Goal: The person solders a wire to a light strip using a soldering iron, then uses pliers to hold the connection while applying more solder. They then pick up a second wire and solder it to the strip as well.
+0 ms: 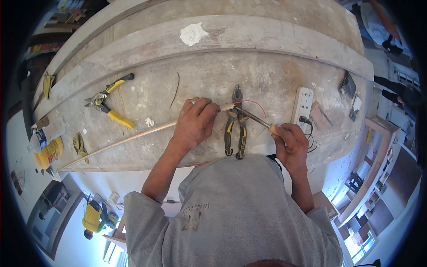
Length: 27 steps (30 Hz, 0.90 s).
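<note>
My left hand (195, 120) is closed on a long thin strip (129, 140) that runs down to the bench's near left edge. A thin red wire (254, 103) curves away from the strip's end. My right hand (291, 144) grips the tan handle of a soldering iron (255, 117), whose dark metal shaft points left, its tip at or very near the strip's end. Beneath that end lie combination pliers (236, 124) with black and yellow handles. Farther left rest yellow-handled snips (111, 101).
A white power strip (303, 104) with a black plug and cord is beside my right hand. A dark wire piece (175, 90) lies beyond my left hand. Bottles (46, 135) stand at left. A raised board (249, 33) crosses the bench. Another person (93, 216) is in the background.
</note>
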Each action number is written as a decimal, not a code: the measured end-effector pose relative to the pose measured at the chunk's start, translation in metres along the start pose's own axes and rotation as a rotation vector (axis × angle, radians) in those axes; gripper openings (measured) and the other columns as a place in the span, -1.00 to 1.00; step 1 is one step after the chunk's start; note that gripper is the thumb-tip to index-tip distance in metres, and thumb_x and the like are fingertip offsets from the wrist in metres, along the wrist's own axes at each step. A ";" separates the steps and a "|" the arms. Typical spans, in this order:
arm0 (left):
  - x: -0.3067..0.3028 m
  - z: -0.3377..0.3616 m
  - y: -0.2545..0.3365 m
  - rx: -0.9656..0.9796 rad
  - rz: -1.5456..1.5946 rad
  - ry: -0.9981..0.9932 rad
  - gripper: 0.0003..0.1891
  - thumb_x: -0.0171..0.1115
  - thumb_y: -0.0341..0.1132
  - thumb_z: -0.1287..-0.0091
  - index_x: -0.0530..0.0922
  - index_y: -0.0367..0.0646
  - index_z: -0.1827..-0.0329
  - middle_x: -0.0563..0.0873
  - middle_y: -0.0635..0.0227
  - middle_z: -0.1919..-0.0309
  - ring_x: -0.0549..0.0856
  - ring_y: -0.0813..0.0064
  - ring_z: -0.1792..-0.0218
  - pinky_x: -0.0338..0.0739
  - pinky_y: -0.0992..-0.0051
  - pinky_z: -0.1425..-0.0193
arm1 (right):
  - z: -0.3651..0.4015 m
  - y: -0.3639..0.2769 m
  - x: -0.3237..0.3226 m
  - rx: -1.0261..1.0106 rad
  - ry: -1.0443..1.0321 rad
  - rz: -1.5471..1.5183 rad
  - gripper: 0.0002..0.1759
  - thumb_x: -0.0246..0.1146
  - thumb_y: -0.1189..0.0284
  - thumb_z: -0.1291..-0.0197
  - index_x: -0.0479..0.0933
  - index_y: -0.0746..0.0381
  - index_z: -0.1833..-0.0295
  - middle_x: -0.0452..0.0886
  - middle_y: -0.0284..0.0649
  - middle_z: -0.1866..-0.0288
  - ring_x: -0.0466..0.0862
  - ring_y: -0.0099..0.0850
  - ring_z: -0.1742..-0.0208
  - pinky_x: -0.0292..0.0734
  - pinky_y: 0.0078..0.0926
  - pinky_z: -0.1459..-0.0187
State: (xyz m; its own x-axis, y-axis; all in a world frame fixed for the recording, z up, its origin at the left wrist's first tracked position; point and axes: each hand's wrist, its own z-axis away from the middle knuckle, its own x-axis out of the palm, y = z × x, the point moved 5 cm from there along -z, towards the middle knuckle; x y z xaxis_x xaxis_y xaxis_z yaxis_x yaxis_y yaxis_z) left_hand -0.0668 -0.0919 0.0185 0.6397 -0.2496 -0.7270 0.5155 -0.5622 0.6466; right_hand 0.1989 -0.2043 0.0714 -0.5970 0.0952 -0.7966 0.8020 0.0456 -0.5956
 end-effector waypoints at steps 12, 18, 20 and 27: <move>-0.001 0.000 0.000 -0.005 0.005 -0.011 -0.70 0.50 -0.58 -0.28 0.70 -0.17 -0.05 0.76 0.18 0.05 0.76 0.06 0.03 0.60 0.13 -0.05 | -0.006 -0.009 -0.003 -0.066 0.054 0.123 -0.62 0.56 0.68 -0.02 0.79 0.26 -0.02 0.75 -0.18 0.13 0.75 -0.17 0.16 0.62 -0.21 0.17; -0.019 -0.004 0.002 -0.041 0.030 0.060 -0.69 0.49 -0.61 -0.26 0.72 -0.14 -0.03 0.78 0.18 0.04 0.78 0.06 0.04 0.64 0.16 -0.02 | -0.003 -0.007 -0.004 -0.050 0.062 0.112 -0.62 0.57 0.69 0.00 0.79 0.26 0.00 0.75 -0.18 0.14 0.75 -0.17 0.16 0.64 -0.21 0.16; -0.033 -0.007 -0.003 -0.056 0.050 0.090 -0.70 0.49 -0.61 -0.26 0.74 -0.13 -0.02 0.79 0.18 0.05 0.79 0.06 0.07 0.66 0.17 0.01 | -0.002 -0.006 -0.004 -0.048 0.070 0.079 -0.61 0.56 0.70 0.00 0.79 0.25 -0.01 0.76 -0.18 0.12 0.76 -0.17 0.15 0.65 -0.21 0.15; -0.096 -0.001 -0.053 -0.155 -0.125 0.199 -0.72 0.50 -0.64 -0.28 0.82 -0.13 0.01 0.79 0.20 0.09 0.80 0.19 0.15 0.69 0.32 0.09 | 0.003 -0.004 -0.009 0.015 0.070 -0.026 -0.59 0.57 0.72 -0.03 0.79 0.22 -0.03 0.76 -0.15 0.08 0.78 -0.16 0.12 0.68 -0.24 0.13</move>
State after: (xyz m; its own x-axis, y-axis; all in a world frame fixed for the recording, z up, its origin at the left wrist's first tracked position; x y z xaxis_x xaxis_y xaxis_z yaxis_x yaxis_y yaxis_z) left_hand -0.1547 -0.0369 0.0541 0.6569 -0.0179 -0.7538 0.6689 -0.4476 0.5935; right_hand 0.2012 -0.2081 0.0802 -0.6144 0.1633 -0.7719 0.7855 0.0344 -0.6180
